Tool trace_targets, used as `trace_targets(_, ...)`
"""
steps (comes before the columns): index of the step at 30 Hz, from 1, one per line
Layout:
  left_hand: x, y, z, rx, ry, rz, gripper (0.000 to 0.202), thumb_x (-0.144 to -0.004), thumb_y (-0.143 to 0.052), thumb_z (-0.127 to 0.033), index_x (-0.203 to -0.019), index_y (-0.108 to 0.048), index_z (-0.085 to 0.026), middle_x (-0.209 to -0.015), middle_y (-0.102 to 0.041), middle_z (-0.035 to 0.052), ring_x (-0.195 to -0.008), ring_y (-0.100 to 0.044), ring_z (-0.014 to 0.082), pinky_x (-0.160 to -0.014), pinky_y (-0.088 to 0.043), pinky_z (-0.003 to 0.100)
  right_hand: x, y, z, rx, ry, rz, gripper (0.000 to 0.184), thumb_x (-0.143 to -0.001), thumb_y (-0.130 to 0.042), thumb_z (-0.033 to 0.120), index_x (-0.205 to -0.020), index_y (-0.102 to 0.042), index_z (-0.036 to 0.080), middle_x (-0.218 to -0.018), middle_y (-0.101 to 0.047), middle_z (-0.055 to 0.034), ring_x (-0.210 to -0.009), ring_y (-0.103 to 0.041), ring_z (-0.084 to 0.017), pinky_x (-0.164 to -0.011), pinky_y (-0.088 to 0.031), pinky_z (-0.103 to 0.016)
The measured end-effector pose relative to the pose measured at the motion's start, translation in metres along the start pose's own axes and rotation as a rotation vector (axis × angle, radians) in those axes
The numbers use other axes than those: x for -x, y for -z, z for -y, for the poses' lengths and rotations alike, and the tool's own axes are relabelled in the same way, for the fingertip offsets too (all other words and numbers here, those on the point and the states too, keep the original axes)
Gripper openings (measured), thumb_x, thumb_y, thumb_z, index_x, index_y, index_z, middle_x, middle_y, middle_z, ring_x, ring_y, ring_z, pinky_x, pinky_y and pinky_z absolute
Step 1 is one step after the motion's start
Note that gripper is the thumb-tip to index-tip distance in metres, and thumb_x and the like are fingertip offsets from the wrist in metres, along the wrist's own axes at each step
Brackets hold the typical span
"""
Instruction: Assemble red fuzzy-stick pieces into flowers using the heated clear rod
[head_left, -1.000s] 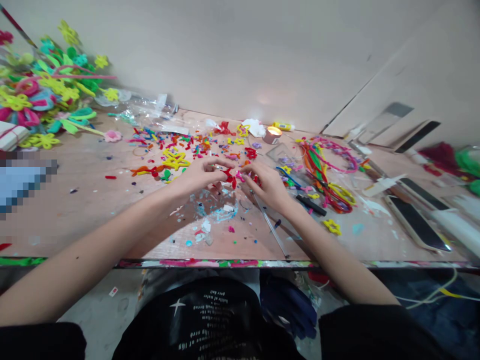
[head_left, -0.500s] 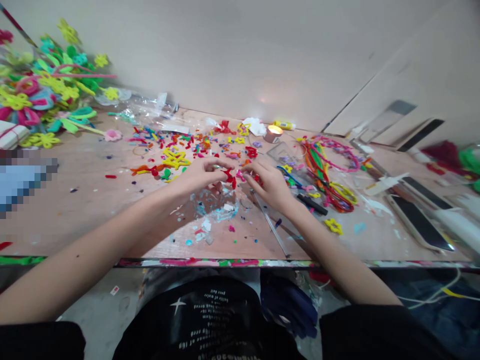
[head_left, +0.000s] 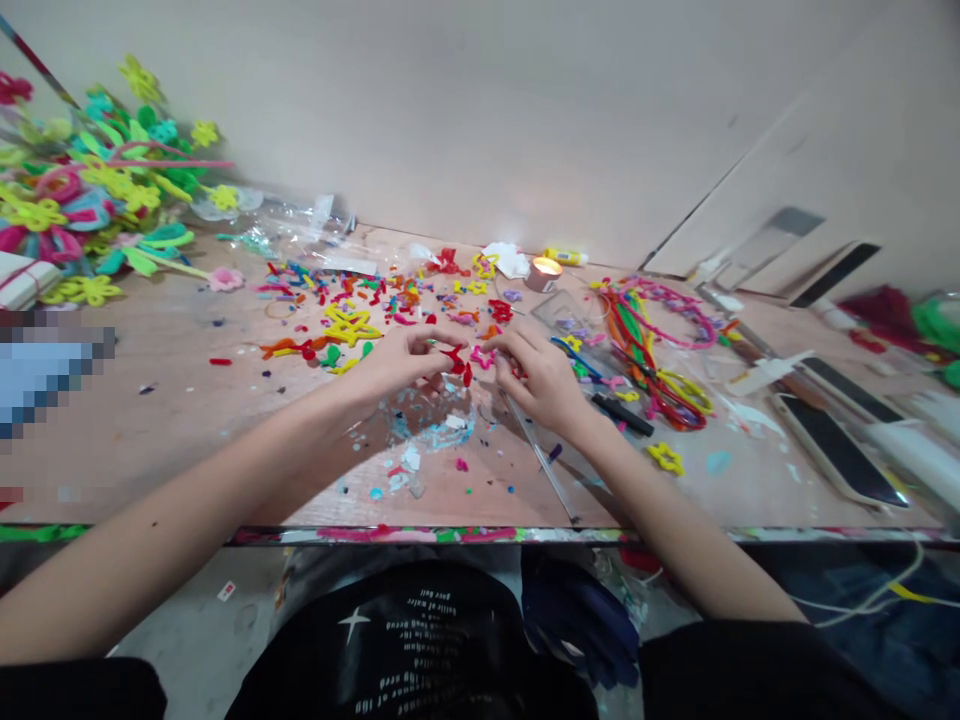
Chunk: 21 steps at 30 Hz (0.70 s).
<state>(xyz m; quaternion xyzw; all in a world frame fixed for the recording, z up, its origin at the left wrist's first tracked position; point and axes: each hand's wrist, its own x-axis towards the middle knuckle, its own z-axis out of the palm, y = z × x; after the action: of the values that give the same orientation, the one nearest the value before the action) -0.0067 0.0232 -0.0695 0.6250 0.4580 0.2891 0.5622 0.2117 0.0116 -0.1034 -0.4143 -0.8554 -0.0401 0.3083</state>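
My left hand [head_left: 397, 362] curls over the wooden tabletop [head_left: 172, 420], its fingertips pinching a small red pipe-cleaner shape [head_left: 457, 364]. My right hand [head_left: 536, 382] is close beside it, fingers bent inward near a small pink pipe-cleaner piece [head_left: 483, 358]. What the right fingertips grip is hidden. Under both hands lies a clear plastic patch smeared with blue [head_left: 431, 428]. Scattered colourful pipe-cleaner bits [head_left: 390, 300] and a yellow pipe-cleaner star [head_left: 349, 325] lie beyond my left hand.
A tealight candle [head_left: 544, 274] burns at the back, near a yellow glue stick [head_left: 564, 257]. A tangled pipe-cleaner bundle [head_left: 645, 345] lies right, with a black marker [head_left: 622, 414] and a thin metal rod [head_left: 541, 470] nearby. A pipe-cleaner flower heap [head_left: 97, 180] fills the far left.
My fingers have shifted slightly on the red shape, and my right hand sits a little lower. The whole view has tilted slightly. The scattered table items have not moved.
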Motion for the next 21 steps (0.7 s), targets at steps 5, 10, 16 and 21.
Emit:
trace_targets(5, 0.0004, -0.0007, -0.0008, -0.011, -0.001, 0.002, 0.033, -0.084, -0.059, -0.01, -0.115, -0.07, -0.015, -0.06, -0.06, -0.0023, -0.054, -0.059, 0.0098, -0.057, -0.045, 0.021, 0.0015, -0.0008, 0.0005, -0.009, 0.013, 0.0, 0.016, -0.096, -0.045, 0.019, -0.103, -0.059, 0.021, -0.096, -0.064, -0.0087, -0.088, -0.061, -0.022, -0.078, -0.047, -0.035)
trace_targets(10, 0.0029, -0.0013, -0.0024, -0.036, -0.002, -0.003, 0.035, -0.084, -0.057, -0.008, -0.117, -0.069, -0.012, -0.06, -0.06, -0.0017, -0.054, -0.058, 0.01, -0.057, -0.045, 0.021, -0.0001, -0.0021, 0.0002, -0.156, -0.051, -0.082, 0.009, -0.096, -0.05, 0.023, -0.1, -0.057, 0.022, -0.091, -0.064, -0.0051, -0.076, -0.058, -0.017, -0.069, -0.048, -0.031)
trace_targets(16, 0.0025, -0.0013, -0.0043, -0.025, 0.004, -0.006, 0.032, -0.085, -0.058, -0.008, -0.114, -0.069, -0.014, -0.061, -0.061, -0.0021, -0.054, -0.06, 0.0098, -0.057, -0.045, 0.021, -0.001, -0.0013, 0.0012, -0.267, -0.092, -0.105, 0.008, -0.094, -0.052, 0.024, -0.099, -0.058, 0.022, -0.092, -0.064, -0.0035, -0.071, -0.057, -0.013, -0.063, -0.05, -0.028)
trace_targets(21, 0.0027, -0.0021, -0.0048, -0.044, 0.007, -0.012, 0.032, -0.086, -0.058, -0.008, -0.114, -0.07, -0.014, -0.059, -0.06, -0.0028, -0.053, -0.058, 0.0097, -0.057, -0.045, 0.022, 0.0, -0.0011, 0.0023, -0.194, -0.05, -0.081, 0.008, -0.095, -0.051, 0.022, -0.1, -0.058, 0.022, -0.089, -0.062, -0.0039, -0.072, -0.056, -0.014, -0.064, -0.048, -0.029)
